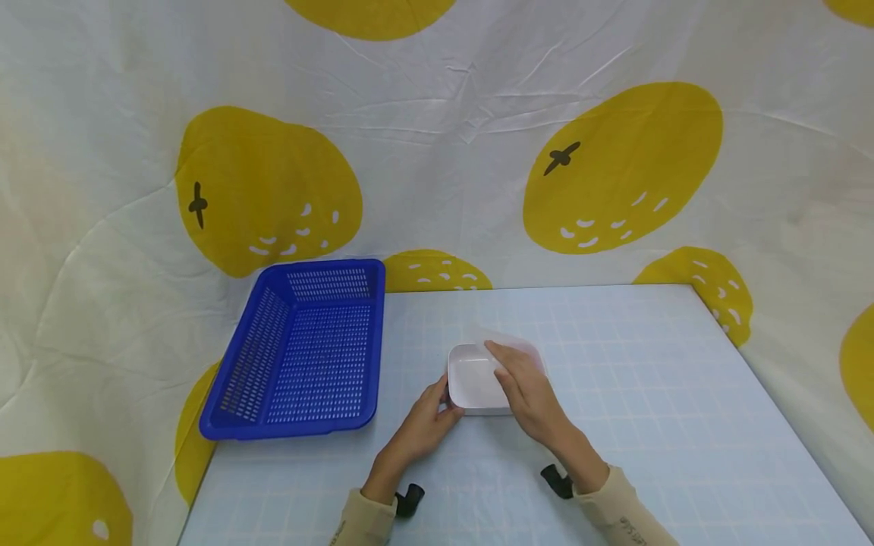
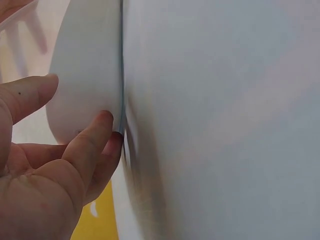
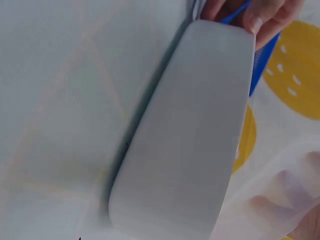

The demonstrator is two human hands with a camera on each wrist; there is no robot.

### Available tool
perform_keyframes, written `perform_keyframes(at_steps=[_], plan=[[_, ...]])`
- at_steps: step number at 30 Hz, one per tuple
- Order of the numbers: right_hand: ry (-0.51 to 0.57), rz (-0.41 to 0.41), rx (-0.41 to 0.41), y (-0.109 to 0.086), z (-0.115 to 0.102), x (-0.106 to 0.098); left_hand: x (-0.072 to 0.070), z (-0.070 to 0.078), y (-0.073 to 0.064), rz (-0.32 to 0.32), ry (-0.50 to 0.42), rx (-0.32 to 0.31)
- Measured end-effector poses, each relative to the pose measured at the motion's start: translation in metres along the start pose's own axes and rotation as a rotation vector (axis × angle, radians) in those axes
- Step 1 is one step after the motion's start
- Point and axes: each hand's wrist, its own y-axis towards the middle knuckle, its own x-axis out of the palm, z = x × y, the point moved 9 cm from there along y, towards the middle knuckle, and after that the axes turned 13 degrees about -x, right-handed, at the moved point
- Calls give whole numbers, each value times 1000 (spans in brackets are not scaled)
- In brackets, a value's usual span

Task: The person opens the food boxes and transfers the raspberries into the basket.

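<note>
A white rectangular container (image 1: 474, 379) with rounded corners stands on the table; its visible inside is plain white. My left hand (image 1: 425, 425) holds its left end, thumb at the near corner and the other fingers along the side, as the left wrist view also shows beside the container's wall (image 2: 87, 70). Over the container's right part is my right hand (image 1: 534, 394), holding a thin translucent lid (image 1: 526, 347) raised at a tilt. Through the lid (image 3: 265, 182) in the right wrist view, the fingers show as blurred shapes behind it.
A blue perforated plastic basket (image 1: 378, 341) stands at the left of the table, with its inside bare. The table (image 1: 649, 394) has a pale checked cover. Behind it hangs a white cloth (image 1: 437, 174) printed with large yellow fruit.
</note>
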Motion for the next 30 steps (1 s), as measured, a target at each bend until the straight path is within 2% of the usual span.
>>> perform_keyframes(at_steps=[5, 12, 14, 24, 30], plan=[[16, 60, 75, -3, 5, -12, 0, -1, 0, -3, 0, -29], [20, 179, 89, -5, 9, -31, 2, -3, 0, -2, 0, -68], [46, 219, 114, -6, 13, -39, 2, -4, -1, 0, -2, -75], [309, 379, 364, -26, 51, -73, 1, -4, -1, 4, -1, -74], [567, 570, 524, -42, 85, -88, 0, -4, -2, 6, -12, -67]])
